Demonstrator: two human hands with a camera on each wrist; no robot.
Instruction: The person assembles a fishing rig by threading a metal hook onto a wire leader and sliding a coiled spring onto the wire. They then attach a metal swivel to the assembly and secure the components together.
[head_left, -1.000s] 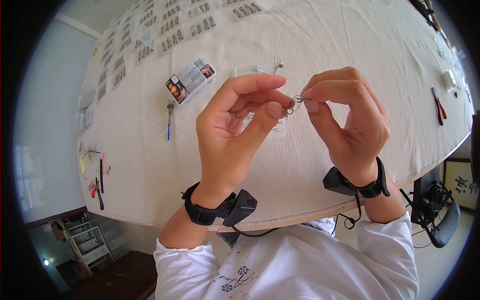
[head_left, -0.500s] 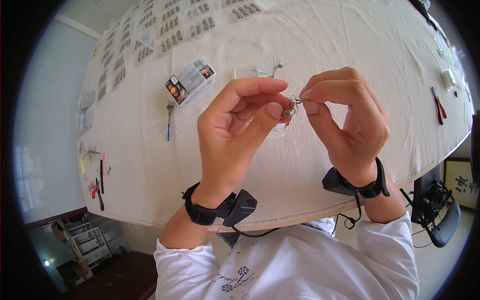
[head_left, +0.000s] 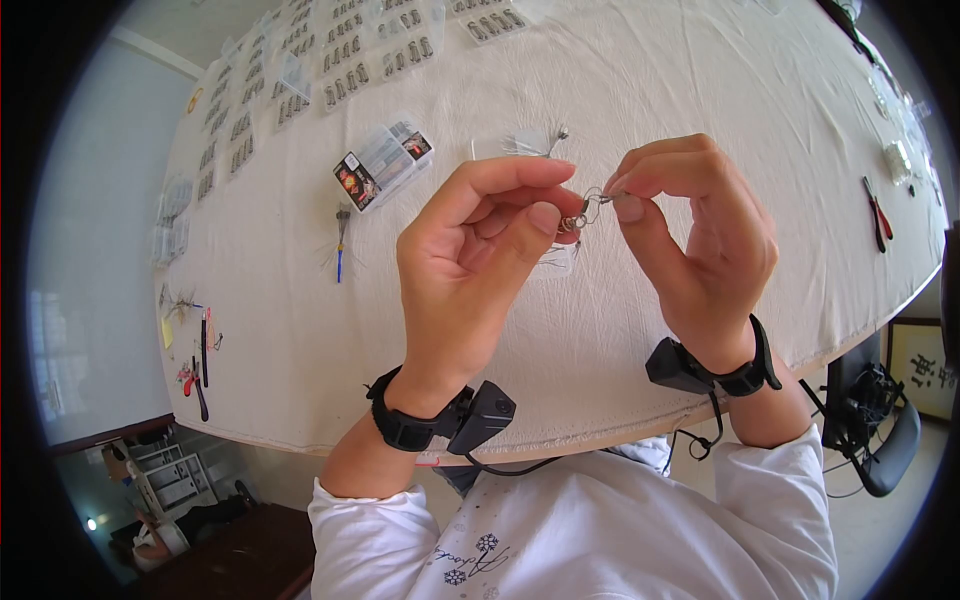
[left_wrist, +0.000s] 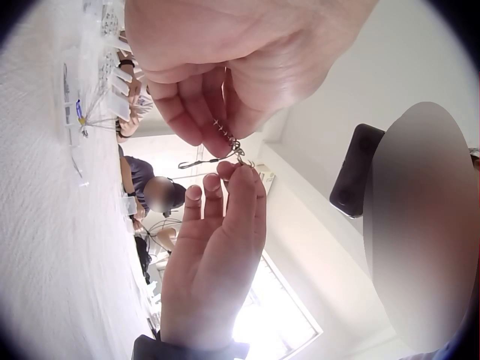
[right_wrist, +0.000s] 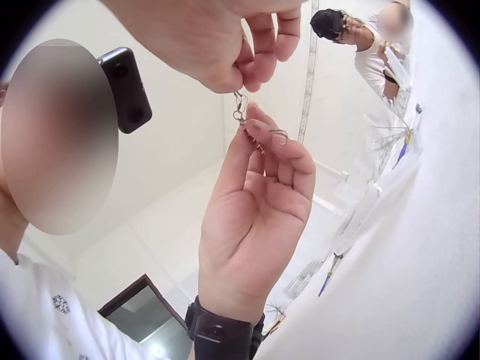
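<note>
Left hand (head_left: 465,245): thumb and fingers pinch one end of the metal wire piece (left_wrist: 238,149).
Right hand (head_left: 710,235): thumb and fingertips pinch the opposite end.
Wire piece position: between the hands, above the cloth-covered table (head_left: 290,350) (fingertips hide part of it).
Plastic box (head_left: 383,165): left of the left hand.
Blue-tipped bundle (head_left: 341,245): just below the box.
Pliers (head_left: 877,213): near the table's right edge.
</note>
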